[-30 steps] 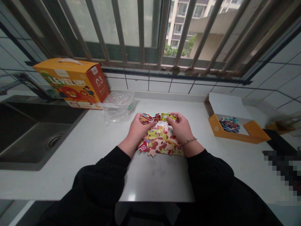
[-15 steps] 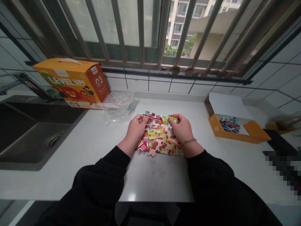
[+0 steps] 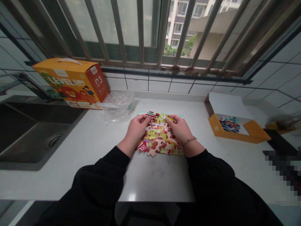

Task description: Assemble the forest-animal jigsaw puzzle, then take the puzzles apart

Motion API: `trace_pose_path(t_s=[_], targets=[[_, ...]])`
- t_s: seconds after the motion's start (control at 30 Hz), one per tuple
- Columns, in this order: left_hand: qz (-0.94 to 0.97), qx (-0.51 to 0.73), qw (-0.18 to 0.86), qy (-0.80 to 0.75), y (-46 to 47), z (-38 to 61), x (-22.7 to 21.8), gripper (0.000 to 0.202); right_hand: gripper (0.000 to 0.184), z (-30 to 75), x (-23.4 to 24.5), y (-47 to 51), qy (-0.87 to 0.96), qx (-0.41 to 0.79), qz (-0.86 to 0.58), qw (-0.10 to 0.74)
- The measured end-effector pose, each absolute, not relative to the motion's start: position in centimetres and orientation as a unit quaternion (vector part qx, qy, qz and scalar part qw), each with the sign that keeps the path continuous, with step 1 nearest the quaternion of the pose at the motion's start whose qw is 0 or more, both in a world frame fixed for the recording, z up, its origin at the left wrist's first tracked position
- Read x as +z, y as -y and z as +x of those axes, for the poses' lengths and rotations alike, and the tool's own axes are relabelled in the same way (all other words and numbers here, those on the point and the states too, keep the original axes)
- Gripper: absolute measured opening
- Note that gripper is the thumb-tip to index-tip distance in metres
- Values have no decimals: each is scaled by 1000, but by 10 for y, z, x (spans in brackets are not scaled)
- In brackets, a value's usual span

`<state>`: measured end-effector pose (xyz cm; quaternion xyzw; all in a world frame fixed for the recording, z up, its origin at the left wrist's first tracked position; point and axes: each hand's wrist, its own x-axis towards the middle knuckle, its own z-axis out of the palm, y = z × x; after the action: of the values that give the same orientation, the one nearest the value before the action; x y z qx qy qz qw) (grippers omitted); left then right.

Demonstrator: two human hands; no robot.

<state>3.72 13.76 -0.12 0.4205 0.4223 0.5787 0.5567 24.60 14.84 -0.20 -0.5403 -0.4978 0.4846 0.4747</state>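
My left hand (image 3: 138,127) pinches a red-and-white jigsaw puzzle piece (image 3: 152,115) between thumb and fingers. Opposite it, my right hand (image 3: 178,127) is closed on a yellow-green jigsaw puzzle piece (image 3: 162,118). The two pieces meet or overlap between my hands; whether they interlock I cannot tell. Below them lies a pile of loose puzzle pieces (image 3: 156,144), brown-and-cream, green and red, on the white counter (image 3: 155,179). A pale green edge shows behind my fingers, mostly covered.
At the back left stands an orange puzzle box (image 3: 70,84) with a crumpled clear plastic bag (image 3: 117,108) beside it. A dark sink (image 3: 35,138) is set into the counter on the left. To the right sits an open yellow box (image 3: 235,131) holding many thin coloured items. Window bars rise behind.
My right hand has moved slightly left, toward my left hand. The pieces they hold have come closer together. The pile and boxes stay put.
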Motion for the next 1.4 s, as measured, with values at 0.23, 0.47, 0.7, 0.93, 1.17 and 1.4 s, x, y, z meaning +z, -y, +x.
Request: trace_pose_path(t_s=[0.23,0.47,0.7,0.93,1.17,1.4], targets=[[424,581,533,-447,-139,36,-2,36,58,244,-7,-150,471,525,-519,484],[432,599,501,-451,-139,35,-2,31,53,243,-1,-146,452,533,-535,474],[398,616,506,-454,-144,35,-8,34,52,239,-4,-148,449,549,-489,508],[341,629,573,-399,-138,36,3,57,50,239,5,-144,381,642,-414,521],[322,606,629,-365,-136,38,3,46,50,243,10,-142,373,661,-372,534],[339,617,547,-452,-143,32,-1,34,57,248,6,-149,381,601,-397,580]])
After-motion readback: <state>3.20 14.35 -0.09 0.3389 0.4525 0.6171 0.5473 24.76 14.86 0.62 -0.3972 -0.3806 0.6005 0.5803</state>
